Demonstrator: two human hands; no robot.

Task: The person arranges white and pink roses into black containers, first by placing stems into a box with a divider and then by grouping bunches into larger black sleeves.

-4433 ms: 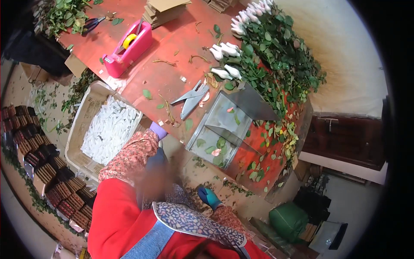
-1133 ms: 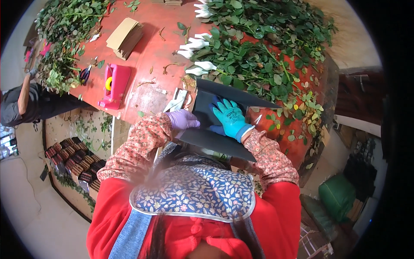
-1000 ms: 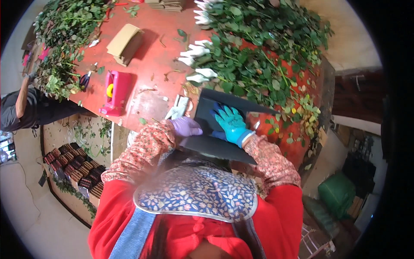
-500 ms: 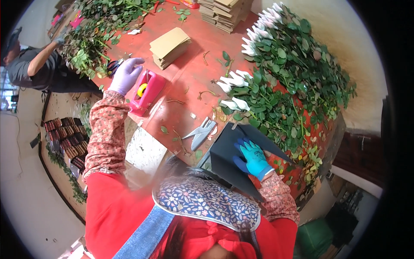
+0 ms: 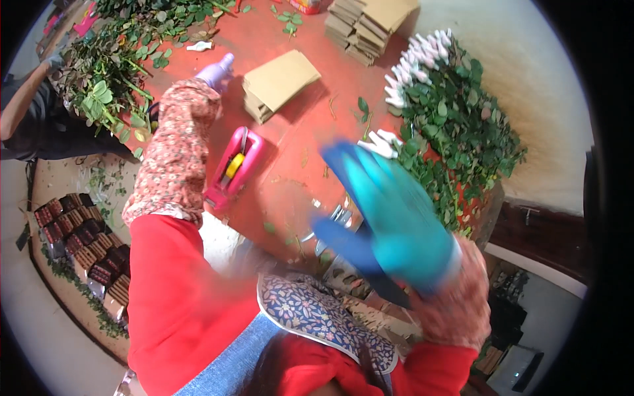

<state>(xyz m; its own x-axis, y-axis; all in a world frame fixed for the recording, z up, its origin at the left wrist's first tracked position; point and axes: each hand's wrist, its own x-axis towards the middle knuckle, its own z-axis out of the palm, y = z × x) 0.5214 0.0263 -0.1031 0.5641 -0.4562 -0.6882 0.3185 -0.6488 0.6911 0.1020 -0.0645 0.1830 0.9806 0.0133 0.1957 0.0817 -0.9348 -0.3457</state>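
My left hand (image 5: 216, 72), in a lilac glove, reaches over the red table just left of a stack of cut cardboard sheets (image 5: 281, 86). It looks open, with a finger stretched out and nothing visible in it. Below that hand lies a pink tape dispenser (image 5: 217, 197) with a yellow roll. Raised close to the camera, my right hand (image 5: 396, 211) wears a teal and blue glove, blurred by motion. Its thumb stands apart from the fingers and it holds nothing visible. Behind it, a grey plier-shaped tool (image 5: 341, 216) is partly hidden, and a dark panel (image 5: 395, 290) shows below.
Leafy flower stems with white-wrapped heads (image 5: 422, 59) lie along the right. A taller cardboard stack (image 5: 366, 30) stands at the back. More cut foliage (image 5: 109, 79) is heaped at the far left, where a co-worker's gloved hand (image 5: 54, 63) works. Racked bundles (image 5: 82, 241) sit beyond.
My right hand has lifted off the dark panel and swung up toward the table's middle. The left hand has moved forward, past the tape dispenser to beside the cardboard sheets. The view has shifted.
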